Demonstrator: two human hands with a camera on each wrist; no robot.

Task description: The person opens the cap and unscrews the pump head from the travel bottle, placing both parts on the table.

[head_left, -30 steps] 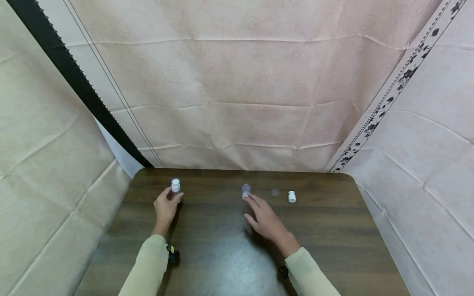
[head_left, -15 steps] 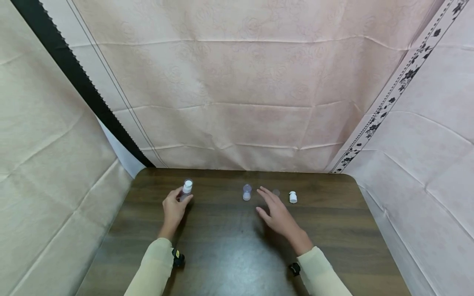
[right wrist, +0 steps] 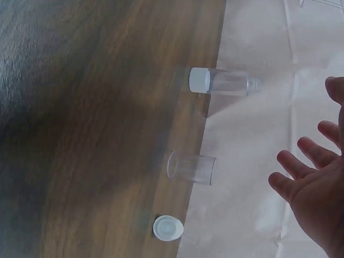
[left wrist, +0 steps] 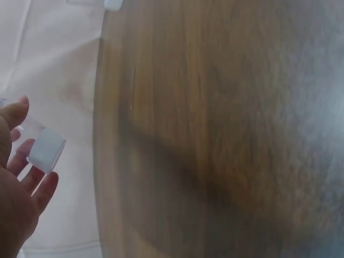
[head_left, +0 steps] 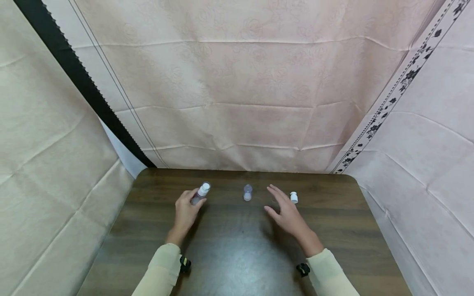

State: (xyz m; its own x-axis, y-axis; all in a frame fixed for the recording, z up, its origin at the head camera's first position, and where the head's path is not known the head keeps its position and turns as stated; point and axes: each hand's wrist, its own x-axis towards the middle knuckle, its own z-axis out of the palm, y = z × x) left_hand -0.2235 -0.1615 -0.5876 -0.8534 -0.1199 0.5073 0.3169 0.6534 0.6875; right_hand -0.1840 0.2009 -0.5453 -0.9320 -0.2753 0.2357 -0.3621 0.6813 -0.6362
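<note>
Pale pink fabric backdrop [head_left: 237, 82] fills the upper frame; dark brown wood-grain table [head_left: 229, 238] spans the lower part.

Left hand [head_left: 184, 213], left of centre: thumb and fingers curled in a grip on a clear plastic cylindrical bottle with a white section [head_left: 196, 199]. Axis tilted, top leaning upper right. Head view has white at its upper-right end, left wrist view at its lower-right end; can't tell if that's one part or two.

Right hand [head_left: 290, 217], right of centre: fingers spread, thumb apart, nothing held.

Key relation: the clear plastic bottle with a white base band [head_left: 247, 192] stands upright mid-frame, between the hands, touching neither. Long axis vertical, neck up. It's to the right of the held bottle and just left of the right thumb; right hand is nearer.

Containers: no contents visible in either bottle; clear walls make it hard to be sure. Short clear plastic cylinder [right wrist: 191, 167], lower centre of right wrist view, looks empty; hidden behind the right hand in head view.

Smallest: white plastic rounded piece with a short lip [head_left: 294, 197], just beyond the right hand; interior can't be read.
</note>
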